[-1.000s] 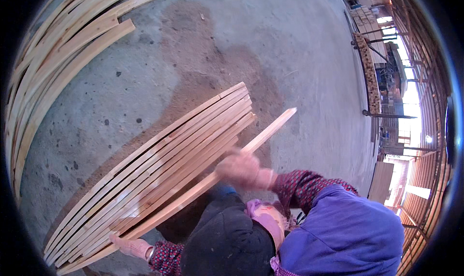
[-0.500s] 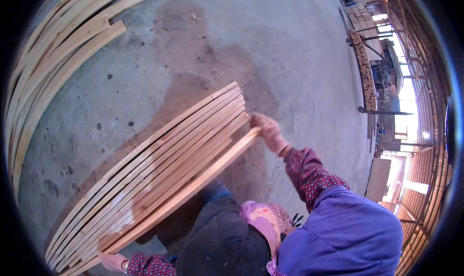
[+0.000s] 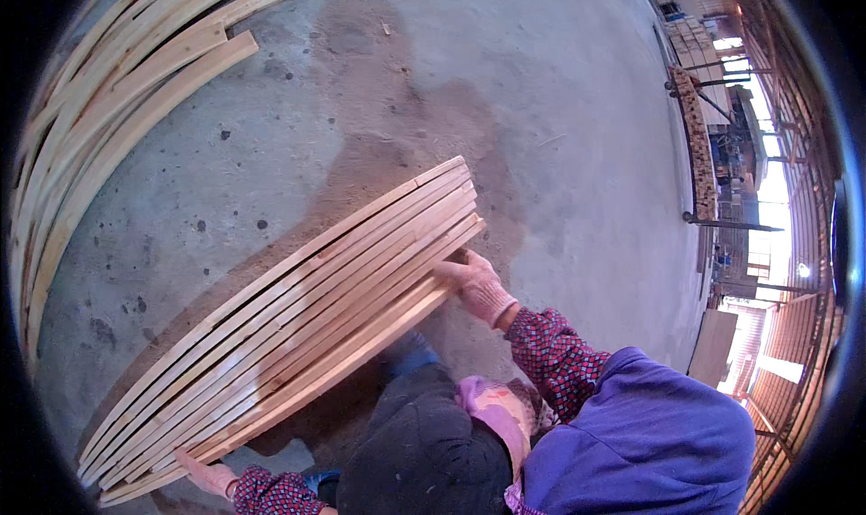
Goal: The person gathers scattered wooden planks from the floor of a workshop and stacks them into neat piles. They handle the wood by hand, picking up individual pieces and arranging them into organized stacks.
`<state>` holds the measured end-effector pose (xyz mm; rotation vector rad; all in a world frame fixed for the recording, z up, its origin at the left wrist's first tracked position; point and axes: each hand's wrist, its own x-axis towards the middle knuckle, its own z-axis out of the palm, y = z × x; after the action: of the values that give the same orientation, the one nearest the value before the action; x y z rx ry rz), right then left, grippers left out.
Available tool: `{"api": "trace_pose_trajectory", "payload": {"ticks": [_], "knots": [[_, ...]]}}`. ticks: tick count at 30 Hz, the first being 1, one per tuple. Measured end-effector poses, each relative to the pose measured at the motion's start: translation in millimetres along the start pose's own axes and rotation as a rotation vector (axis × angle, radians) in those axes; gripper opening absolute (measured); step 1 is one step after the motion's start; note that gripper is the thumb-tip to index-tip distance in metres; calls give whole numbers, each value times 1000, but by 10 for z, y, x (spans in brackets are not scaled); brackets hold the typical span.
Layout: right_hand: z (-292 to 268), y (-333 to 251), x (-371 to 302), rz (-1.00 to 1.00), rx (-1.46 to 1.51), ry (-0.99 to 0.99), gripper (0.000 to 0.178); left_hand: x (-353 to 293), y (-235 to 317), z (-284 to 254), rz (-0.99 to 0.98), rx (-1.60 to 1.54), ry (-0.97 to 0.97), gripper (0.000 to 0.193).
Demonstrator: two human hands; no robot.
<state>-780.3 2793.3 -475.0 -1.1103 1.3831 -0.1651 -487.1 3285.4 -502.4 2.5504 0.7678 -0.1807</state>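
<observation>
A row of long, pale wooden planks lies side by side, running from the lower left to the middle of the head view. My right hand, in a pinkish knit glove, grips the nearest plank close to its right end, thumb on top. Further along, at lower left, my gloved left hand holds the same plank's near edge; its lower fingers are hidden. That plank rests alongside the others, its right end set back from theirs.
More long boards lie loosely piled on the concrete floor at the far left. On the right stand a stack of small-ended timber on a metal rack and a leaning panel. My bent legs are just below the planks.
My right hand has come left and toward me along the nearest plank, away from its end. That plank now sits closer against the row. The whole view has shifted slightly.
</observation>
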Motion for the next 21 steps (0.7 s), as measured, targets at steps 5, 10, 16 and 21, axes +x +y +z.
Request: {"api": "trace_pose_trajectory", "payload": {"ticks": [5,10,16,21], "knots": [[-445,313,220,-745,-865,-55,20,58,-592,47,436,446,102,56],[-695,-22,432,-631,-675,54,25,-714,285,473,-224,-693,191,59],[-1000,299,939,-542,-1048,324,43,-969,500,756,-190,120,313,86],[-487,-845,1122,-732,-950,458,60,-1081,627,604,-272,-137,197,86]]}}
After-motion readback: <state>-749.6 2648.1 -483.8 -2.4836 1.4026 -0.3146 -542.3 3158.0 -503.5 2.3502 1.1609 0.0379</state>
